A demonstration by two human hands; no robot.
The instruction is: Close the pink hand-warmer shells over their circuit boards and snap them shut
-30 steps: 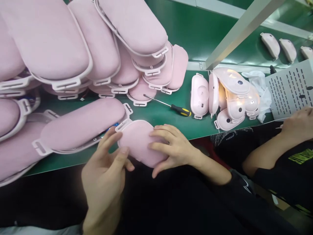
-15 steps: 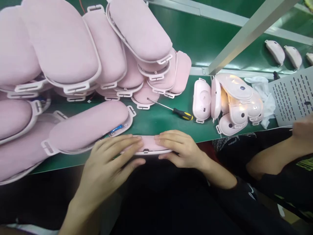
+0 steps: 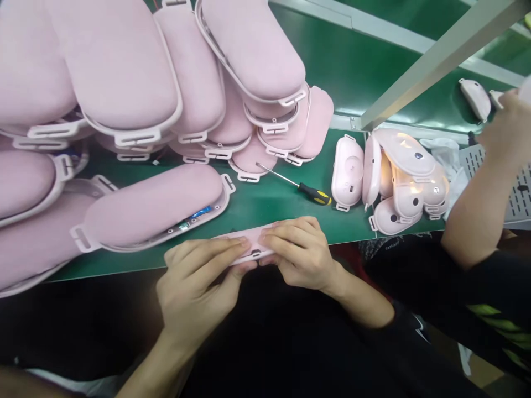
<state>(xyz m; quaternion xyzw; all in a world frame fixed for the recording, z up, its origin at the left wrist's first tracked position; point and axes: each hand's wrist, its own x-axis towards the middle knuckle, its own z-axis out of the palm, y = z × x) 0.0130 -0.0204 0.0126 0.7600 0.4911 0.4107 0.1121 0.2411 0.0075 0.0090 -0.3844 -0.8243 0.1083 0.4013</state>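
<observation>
While pink shells crowd the green bench at eleven o'clock and a black-and-yellow screwdriver lies at two, left hand and right hand grip a pink case, white-rimmed and dark-notched, at the near edge; green print on a co-worker's dark clothing is blurred beyond reading.

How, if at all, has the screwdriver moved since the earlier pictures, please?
No: measured from the slanting metal post, the screwdriver lies where it did; only the camera's view shifted.
</observation>
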